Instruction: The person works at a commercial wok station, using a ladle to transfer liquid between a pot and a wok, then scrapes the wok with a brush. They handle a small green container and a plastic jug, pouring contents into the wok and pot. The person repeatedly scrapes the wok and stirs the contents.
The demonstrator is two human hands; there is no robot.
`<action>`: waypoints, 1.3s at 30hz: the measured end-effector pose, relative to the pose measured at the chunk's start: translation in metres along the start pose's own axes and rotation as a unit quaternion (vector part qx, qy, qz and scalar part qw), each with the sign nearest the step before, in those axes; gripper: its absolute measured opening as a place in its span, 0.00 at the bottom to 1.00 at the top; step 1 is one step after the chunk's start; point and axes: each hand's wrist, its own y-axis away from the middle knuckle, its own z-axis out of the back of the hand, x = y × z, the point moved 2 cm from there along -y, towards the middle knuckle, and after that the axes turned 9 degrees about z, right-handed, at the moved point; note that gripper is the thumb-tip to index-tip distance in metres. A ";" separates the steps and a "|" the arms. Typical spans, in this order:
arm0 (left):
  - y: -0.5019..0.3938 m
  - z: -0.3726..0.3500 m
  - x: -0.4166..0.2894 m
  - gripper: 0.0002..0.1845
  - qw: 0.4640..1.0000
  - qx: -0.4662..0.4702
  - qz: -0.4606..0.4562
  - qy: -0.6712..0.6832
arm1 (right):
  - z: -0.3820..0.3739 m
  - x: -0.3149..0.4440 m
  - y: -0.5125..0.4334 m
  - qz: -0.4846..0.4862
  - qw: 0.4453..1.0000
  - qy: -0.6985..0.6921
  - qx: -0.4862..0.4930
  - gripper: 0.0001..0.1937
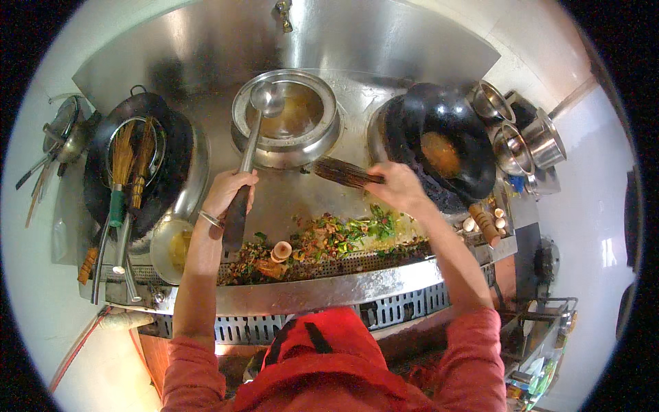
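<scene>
My left hand (230, 191) grips the dark handle of a steel ladle (267, 99). The ladle's bowl is over the near left part of a round steel pot (284, 112) holding yellowish liquid. In my right hand (399, 186) is a dark bristle wok brush (342, 171), its bristles pointing left above the steel stovetop (280, 195). Nearer to me, wet food scraps (334, 234) with green leaves lie along a perforated drain strip (355, 263). An eggshell (281, 251) sits among them.
At right, a wok (466, 103) with a wooden handle (484, 225) rests tilted on a burner; steel pots (545, 136) stand beyond. On the left, a wok (175, 121) bears a strainer and bamboo brushes (122, 154). A bowl (163, 250) sits near my left forearm. A tap (283, 16) is behind.
</scene>
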 end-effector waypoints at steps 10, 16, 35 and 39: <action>-0.024 -0.024 0.001 0.12 0.993 -0.046 0.094 0.055 | -0.033 -0.036 0.072 0.041 0.997 -0.065 0.007 0.15; -0.047 -0.064 0.000 0.13 0.984 0.016 0.103 0.143 | -0.026 -0.076 0.153 -0.049 0.986 -0.137 -0.080 0.18; -0.044 -0.120 -0.017 0.24 0.865 0.274 0.059 0.416 | -0.051 -0.104 0.193 -0.135 0.883 -0.420 -0.160 0.16; -0.027 -0.128 -0.058 0.25 0.880 0.267 0.076 0.384 | -0.053 -0.095 0.194 -0.092 0.903 -0.371 -0.195 0.18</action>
